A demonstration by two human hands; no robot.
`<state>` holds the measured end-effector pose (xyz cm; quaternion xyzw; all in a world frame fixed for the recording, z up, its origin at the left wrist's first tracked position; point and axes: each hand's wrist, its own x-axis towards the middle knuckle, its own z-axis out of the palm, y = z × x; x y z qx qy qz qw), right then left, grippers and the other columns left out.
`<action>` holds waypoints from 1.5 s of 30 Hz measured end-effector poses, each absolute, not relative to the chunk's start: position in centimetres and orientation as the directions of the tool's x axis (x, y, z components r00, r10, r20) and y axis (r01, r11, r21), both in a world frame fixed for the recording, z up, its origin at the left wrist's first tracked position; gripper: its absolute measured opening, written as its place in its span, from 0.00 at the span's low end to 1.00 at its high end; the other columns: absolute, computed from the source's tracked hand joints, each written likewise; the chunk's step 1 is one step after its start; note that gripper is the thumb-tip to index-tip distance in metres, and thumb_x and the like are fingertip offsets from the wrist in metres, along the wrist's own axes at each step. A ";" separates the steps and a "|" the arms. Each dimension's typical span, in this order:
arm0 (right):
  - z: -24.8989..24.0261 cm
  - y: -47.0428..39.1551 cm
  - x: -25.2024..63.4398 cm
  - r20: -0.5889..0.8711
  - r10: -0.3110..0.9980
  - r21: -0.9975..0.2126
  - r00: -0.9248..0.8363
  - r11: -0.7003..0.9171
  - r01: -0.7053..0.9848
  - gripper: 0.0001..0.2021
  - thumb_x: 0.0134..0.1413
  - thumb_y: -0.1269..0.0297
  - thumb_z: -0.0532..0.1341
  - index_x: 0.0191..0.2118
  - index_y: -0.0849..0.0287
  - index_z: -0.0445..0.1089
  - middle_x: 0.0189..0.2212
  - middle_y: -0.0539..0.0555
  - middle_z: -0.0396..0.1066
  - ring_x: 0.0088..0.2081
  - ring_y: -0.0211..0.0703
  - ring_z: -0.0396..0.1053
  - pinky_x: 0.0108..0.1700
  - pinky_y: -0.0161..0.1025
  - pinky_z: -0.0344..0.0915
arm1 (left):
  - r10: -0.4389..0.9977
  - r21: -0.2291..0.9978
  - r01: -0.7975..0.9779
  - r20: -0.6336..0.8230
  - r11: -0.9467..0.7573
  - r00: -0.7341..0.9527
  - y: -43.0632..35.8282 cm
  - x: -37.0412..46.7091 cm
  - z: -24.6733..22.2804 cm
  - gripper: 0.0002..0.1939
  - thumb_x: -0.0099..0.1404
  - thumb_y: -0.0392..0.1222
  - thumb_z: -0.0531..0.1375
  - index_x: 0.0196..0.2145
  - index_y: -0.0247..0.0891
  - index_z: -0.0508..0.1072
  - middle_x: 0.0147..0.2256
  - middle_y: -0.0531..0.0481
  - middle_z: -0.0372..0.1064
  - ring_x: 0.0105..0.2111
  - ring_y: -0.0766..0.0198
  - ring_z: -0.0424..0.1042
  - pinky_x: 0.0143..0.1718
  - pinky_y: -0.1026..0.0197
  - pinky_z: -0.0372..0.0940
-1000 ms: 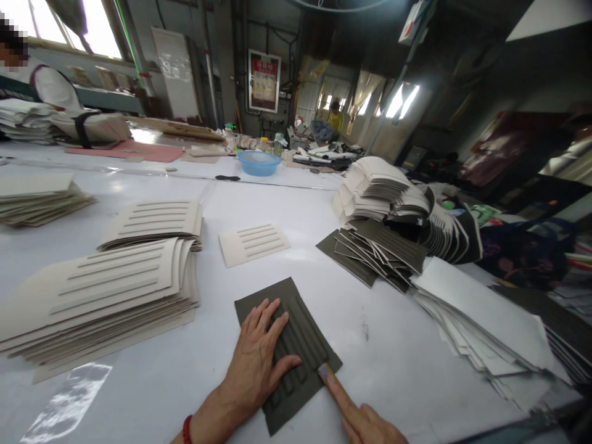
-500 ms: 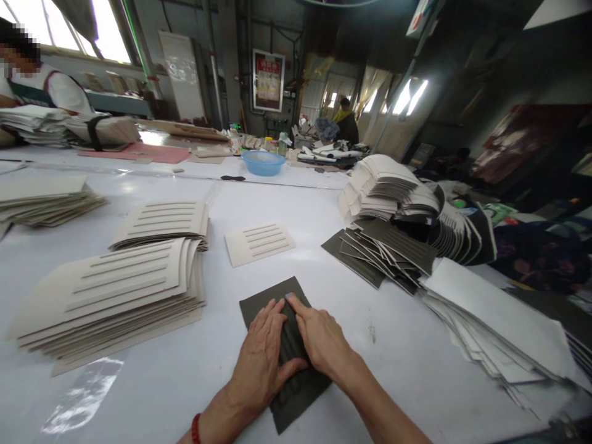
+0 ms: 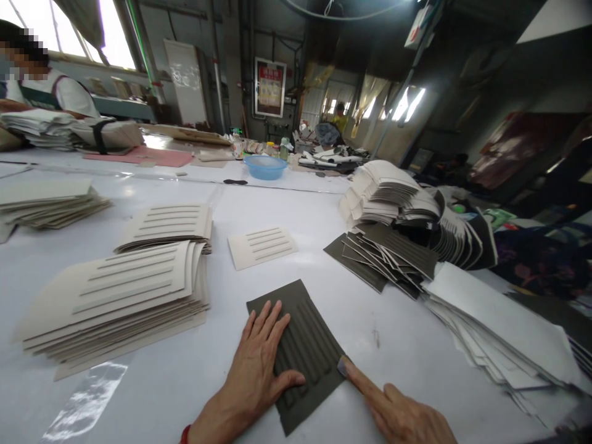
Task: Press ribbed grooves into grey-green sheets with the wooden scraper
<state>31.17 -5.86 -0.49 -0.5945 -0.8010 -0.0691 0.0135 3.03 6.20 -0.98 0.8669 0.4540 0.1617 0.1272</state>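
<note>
A dark grey-green sheet (image 3: 319,336) with several raised parallel ribs lies at a slant on the white table in front of me. My left hand (image 3: 259,354) rests flat on its left side, fingers spread and thumb out across the lower ribs. At the sheet's right edge, the stretched index finger of my right hand (image 3: 398,407) touches the corner area, its other fingers curled under. That index fingertip has a greyish-purple covering whose kind I cannot make out. Beyond the sheet lies a single cream ribbed piece (image 3: 262,246).
Stacks of cream ribbed pieces (image 3: 129,277) stand at left. To the right are loose dark ribbed sheets (image 3: 388,256), a pile of curved pale pieces (image 3: 383,185) and white sheets (image 3: 499,320). A blue basin (image 3: 265,168) sits farther back. A person (image 3: 69,92) is at far left.
My right hand has moved from the sheet's upper middle down and right to its right edge, uncovering the ribs. My left hand stays on the sheet, its fingers now more spread.
</note>
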 end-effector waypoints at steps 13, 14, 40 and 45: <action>4.1 7.1 23.0 -0.142 0.966 0.030 -0.217 0.223 0.974 0.31 0.60 0.76 0.52 0.67 0.46 0.53 0.34 0.57 0.75 0.32 0.46 0.75 0.34 0.36 0.65 | 0.816 0.356 0.737 0.193 -0.575 0.544 6.3 3.3 -1.4 0.51 0.50 0.69 0.66 0.63 0.37 0.59 0.66 0.37 0.49 0.66 0.40 0.47 0.63 0.32 0.48; 4.5 8.7 22.5 -0.136 0.966 -0.001 -0.220 0.222 0.975 0.28 0.63 0.72 0.52 0.67 0.47 0.54 0.34 0.57 0.75 0.34 0.47 0.75 0.35 0.36 0.65 | 0.818 0.353 0.739 0.196 -0.574 0.541 6.3 3.3 -1.4 0.50 0.51 0.70 0.65 0.63 0.38 0.60 0.66 0.37 0.49 0.66 0.40 0.47 0.63 0.32 0.48; 1.5 -2.7 26.8 -0.007 0.979 -0.067 -0.202 0.201 0.977 0.30 0.63 0.74 0.49 0.67 0.41 0.52 0.35 0.50 0.71 0.25 0.37 0.72 0.25 0.31 0.65 | 0.815 0.332 0.746 0.285 -0.577 0.504 6.2 3.4 -1.8 0.48 0.52 0.71 0.62 0.62 0.39 0.61 0.66 0.37 0.51 0.65 0.40 0.50 0.62 0.34 0.51; -1.6 -7.2 27.0 0.047 0.981 -0.132 -0.191 0.195 0.972 0.31 0.62 0.73 0.47 0.68 0.40 0.51 0.29 0.52 0.72 0.21 0.40 0.69 0.22 0.31 0.65 | 0.820 0.337 0.749 0.270 -0.571 0.504 6.1 3.4 -1.8 0.49 0.51 0.70 0.64 0.63 0.39 0.60 0.66 0.37 0.48 0.66 0.39 0.48 0.63 0.33 0.50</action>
